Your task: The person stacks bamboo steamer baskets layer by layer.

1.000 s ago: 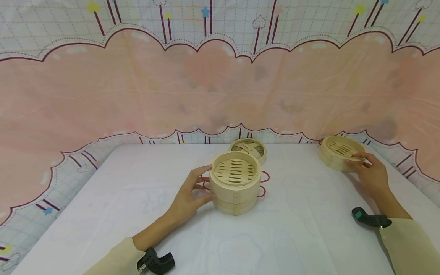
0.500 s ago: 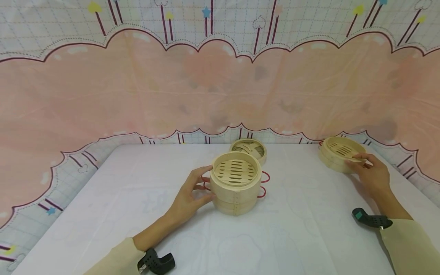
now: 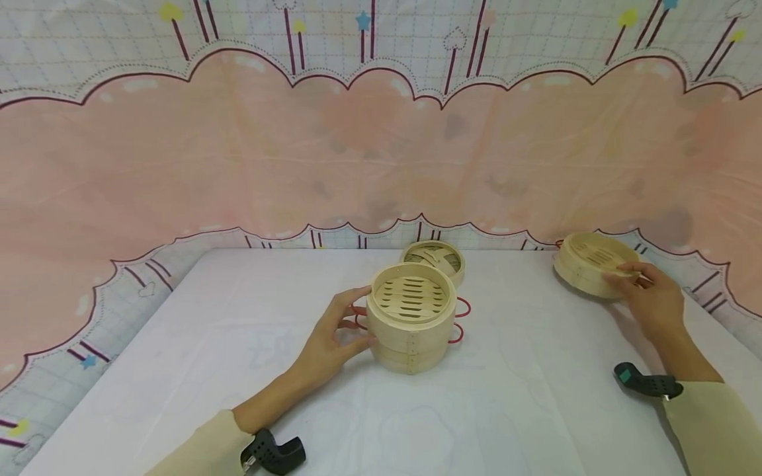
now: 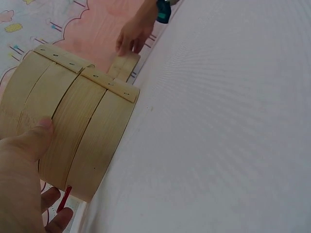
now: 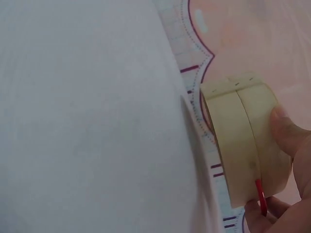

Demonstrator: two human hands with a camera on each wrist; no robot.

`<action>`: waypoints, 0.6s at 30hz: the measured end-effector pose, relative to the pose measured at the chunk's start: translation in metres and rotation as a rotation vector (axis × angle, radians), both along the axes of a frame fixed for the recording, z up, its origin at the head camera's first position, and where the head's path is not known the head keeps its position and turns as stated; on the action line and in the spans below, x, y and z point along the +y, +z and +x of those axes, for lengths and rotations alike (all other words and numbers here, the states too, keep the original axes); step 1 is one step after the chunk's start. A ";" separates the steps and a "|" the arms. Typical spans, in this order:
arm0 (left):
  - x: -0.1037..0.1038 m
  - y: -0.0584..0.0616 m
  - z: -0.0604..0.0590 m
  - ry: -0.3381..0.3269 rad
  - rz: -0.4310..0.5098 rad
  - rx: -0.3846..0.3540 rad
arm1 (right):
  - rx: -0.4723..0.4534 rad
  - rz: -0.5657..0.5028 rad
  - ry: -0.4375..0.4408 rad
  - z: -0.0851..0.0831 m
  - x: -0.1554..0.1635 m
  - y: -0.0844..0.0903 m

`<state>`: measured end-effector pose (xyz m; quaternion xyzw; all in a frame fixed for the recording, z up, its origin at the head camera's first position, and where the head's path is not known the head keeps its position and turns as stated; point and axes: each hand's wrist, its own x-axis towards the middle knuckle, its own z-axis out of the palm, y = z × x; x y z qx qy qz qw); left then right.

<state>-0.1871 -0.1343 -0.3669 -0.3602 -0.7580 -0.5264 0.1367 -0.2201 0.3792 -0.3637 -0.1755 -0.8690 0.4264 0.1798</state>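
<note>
At right hand [image 3: 649, 301]: gripped lone steamer [image 3: 589, 264], lifted slightly off table [image 3: 238, 370] since a second ago. Left hand [image 3: 330, 340] stayed clasped round stacked steamers [image 3: 409, 317]. Likely moving to stack.

Backdrop [image 3: 381, 152]: pink cloud-shaped cloth with scalloped dark red edges, curving round behind the table; above it a pale grid with stars and hearts on red stems
Table [image 3: 196, 370]: covered in white cloth
Light: soft, even

A woven bamboo lid [image 3: 432, 258] lies on the white table [image 3: 208, 344] before a pink scalloped backdrop [image 3: 238, 145].
</note>
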 end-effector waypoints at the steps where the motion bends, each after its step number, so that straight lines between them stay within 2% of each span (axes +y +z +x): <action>1: 0.000 0.000 0.000 0.000 0.000 0.000 | 0.005 0.000 0.002 -0.001 -0.001 0.002; 9: 0.002 0.003 0.000 -0.001 0.003 0.003 | 0.035 -0.003 0.014 -0.004 -0.010 0.018; 18: 0.004 0.005 -0.001 0.014 0.002 -0.015 | 0.033 0.020 0.070 -0.008 -0.022 0.035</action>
